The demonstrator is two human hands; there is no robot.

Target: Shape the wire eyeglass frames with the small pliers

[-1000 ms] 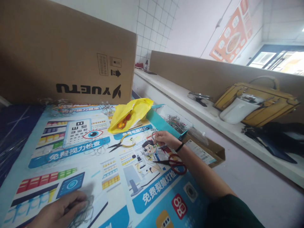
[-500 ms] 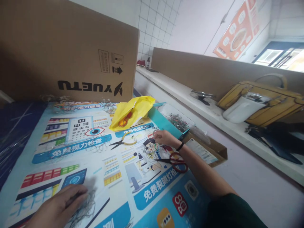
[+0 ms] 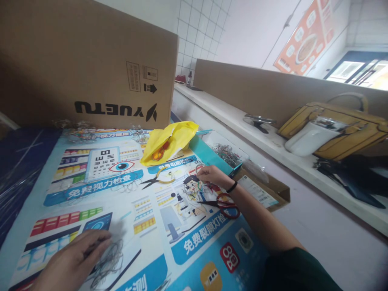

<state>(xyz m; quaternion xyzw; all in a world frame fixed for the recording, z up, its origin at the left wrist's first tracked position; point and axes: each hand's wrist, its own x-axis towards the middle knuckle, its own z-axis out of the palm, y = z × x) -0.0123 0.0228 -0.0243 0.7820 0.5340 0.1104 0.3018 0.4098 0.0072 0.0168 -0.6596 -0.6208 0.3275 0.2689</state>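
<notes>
At the lower left, my left hand (image 3: 80, 256) has its fingers drawn together against the edge of a tangle of thin grey wire (image 3: 110, 260) on the printed sheet. My right hand (image 3: 210, 174) reaches out with thumb and forefinger pinched; what lies between them is too small to make out. Fine wire pieces and coloured bits are scattered under it. Just below it rest red-handled scissors (image 3: 226, 205). To its left, yellow-handled pliers (image 3: 160, 178) lie with their handles spread. A yellow bag (image 3: 171, 141) with something orange in it lies beyond.
A teal-edged open box (image 3: 209, 153) holds many wire pieces (image 3: 226, 152). Next to it is a cardboard box (image 3: 277, 192) with a label. A large carton (image 3: 91, 60) stands at the back. On the right ledge are a yellow handbag (image 3: 336, 133) and a white container (image 3: 312, 139).
The camera view has shifted slightly. Both hands stay almost in place, the left by the wire tangle and the right pinched above the sheet.
</notes>
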